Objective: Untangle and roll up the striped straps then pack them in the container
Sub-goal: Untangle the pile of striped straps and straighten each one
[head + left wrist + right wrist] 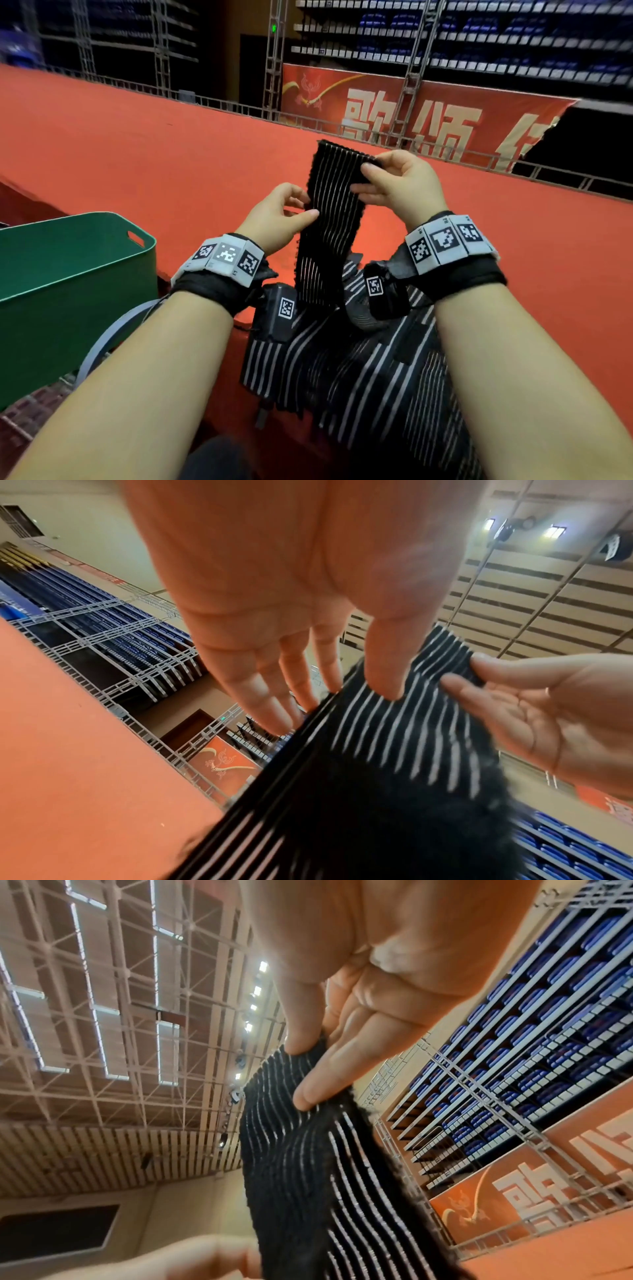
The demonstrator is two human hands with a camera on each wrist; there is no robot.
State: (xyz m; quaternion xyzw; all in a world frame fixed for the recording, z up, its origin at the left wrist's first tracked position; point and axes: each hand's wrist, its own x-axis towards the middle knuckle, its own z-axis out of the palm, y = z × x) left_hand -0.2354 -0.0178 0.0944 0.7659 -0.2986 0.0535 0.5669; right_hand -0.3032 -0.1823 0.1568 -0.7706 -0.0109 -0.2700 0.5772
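A black strap with thin white stripes (334, 212) stands upright in front of me, held between both hands. My right hand (394, 181) pinches its upper end between thumb and fingers. My left hand (284, 216) pinches its left edge lower down, thumb on the front. The left wrist view shows that thumb on the strap (383, 723) and the fingers behind it. In the right wrist view the strap (308, 1164) is pinched near its top edge. The strap's lower part runs down into a tangled heap of striped straps (359, 370) under my wrists.
A green plastic container (75, 274) with a handle slot stands at the left, close to my left forearm. A wide red carpeted surface (137, 154) spreads beyond my hands. Metal railings and a red banner (411, 116) line its far edge.
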